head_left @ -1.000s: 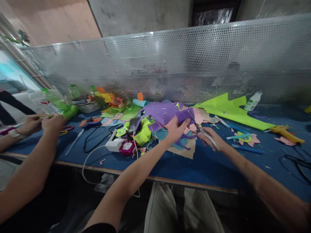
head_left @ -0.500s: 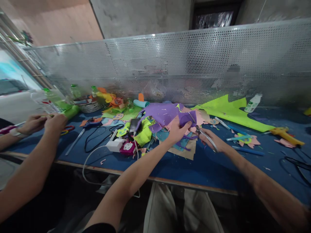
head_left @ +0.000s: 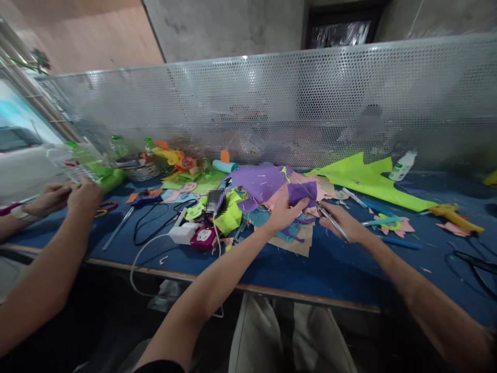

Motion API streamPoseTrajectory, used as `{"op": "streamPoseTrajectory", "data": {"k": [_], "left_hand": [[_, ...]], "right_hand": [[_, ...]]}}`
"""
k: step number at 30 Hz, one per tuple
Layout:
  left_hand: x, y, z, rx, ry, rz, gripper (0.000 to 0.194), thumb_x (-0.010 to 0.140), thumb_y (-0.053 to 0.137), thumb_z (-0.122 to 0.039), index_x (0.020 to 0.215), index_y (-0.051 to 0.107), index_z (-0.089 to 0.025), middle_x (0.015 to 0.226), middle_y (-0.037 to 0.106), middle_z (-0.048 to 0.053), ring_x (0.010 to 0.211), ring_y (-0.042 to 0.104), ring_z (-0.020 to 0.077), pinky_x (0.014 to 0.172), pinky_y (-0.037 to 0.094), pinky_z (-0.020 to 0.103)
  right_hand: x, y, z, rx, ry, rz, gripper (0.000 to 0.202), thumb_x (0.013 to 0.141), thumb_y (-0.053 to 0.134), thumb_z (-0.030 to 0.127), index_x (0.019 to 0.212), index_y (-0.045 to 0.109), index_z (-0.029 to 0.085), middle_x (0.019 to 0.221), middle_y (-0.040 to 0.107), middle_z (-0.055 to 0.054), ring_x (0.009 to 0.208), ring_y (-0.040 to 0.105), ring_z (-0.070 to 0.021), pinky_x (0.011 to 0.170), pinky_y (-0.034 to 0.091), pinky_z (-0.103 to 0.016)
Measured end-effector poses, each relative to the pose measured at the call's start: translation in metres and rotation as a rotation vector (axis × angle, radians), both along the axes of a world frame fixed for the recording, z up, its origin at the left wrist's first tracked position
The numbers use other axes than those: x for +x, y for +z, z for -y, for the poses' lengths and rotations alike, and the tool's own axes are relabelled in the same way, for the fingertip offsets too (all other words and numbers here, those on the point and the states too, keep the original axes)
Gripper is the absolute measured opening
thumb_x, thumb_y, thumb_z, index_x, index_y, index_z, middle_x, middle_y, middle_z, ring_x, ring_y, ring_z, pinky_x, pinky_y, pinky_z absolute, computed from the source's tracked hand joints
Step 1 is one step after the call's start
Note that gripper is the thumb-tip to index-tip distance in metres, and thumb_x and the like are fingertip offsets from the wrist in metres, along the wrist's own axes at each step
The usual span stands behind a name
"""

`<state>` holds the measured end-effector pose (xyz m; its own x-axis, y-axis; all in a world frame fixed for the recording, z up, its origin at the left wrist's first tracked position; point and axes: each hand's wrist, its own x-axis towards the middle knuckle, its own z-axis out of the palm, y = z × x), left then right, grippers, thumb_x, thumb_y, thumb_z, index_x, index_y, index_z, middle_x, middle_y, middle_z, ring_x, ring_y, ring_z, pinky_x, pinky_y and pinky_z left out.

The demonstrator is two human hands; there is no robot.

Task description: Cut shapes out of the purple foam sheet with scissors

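My left hand (head_left: 285, 211) pinches a small purple piece of craft sheet (head_left: 298, 192), felt or foam. In my right hand (head_left: 339, 221) are metal scissors (head_left: 334, 224); their blades point up and left across the purple piece. Whether the blades are fully closed I cannot make out. Just behind lies a larger purple sheet (head_left: 258, 180) with small offcuts on it. Beneath my hands is a heap of teal, pink and purple scraps on brown card (head_left: 305, 245).
At left, a co-worker's hands (head_left: 83, 199) work near green bottles. A magenta power socket (head_left: 205, 237) with a white cable is left of my arm. Lime sheet (head_left: 365, 178), a white bottle (head_left: 403, 166) and a yellow glue gun (head_left: 458, 217) lie right. A perforated metal screen (head_left: 248, 103) stands behind.
The purple piece has turned flatter and shifted slightly right in my left hand. The scissor blades now lie across it in a longer line. The co-worker's hands have moved slightly.
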<state>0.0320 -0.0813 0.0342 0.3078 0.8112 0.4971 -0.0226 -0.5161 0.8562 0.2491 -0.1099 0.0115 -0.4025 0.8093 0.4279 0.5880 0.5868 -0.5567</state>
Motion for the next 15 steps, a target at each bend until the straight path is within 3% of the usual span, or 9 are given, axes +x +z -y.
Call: {"op": "streamPoseTrajectory", "data": {"k": [4,11,15], "left_hand": [[-0.0004,-0.002,-0.0002,0.017,-0.075,-0.044,0.037,0.093,0.064,-0.05,0.077,0.061,-0.017,0.068,0.062,0.002,0.064,0.056,0.0146,0.062,0.044,0.029],[-0.0029,-0.0009,-0.0036,0.138,0.136,-0.006,0.05,0.09,0.066,-0.057,0.063,0.051,-0.019,0.061,0.046,-0.001,0.061,0.042,0.0127,0.061,0.037,0.029],[-0.001,-0.0039,-0.0063,0.114,0.111,0.003,0.048,0.092,0.063,-0.056,0.064,0.054,-0.018,0.061,0.046,-0.001,0.06,0.041,0.0122,0.057,0.035,0.028]], "right_hand": [[-0.0003,0.0027,0.0023,0.052,-0.029,0.008,0.032,0.084,0.054,0.053,0.077,0.05,0.022,0.062,0.049,0.003,0.056,0.039,-0.0138,0.056,0.03,-0.028],[0.0009,0.0002,-0.0012,0.013,-0.006,-0.032,0.034,0.083,0.057,0.053,0.074,0.051,0.021,0.06,0.045,0.005,0.053,0.034,-0.0112,0.052,0.027,-0.026],[0.0007,-0.0013,0.0003,-0.118,0.076,-0.115,0.04,0.085,0.052,0.06,0.084,0.056,0.02,0.068,0.053,0.001,0.056,0.044,-0.0135,0.052,0.036,-0.027]]}}
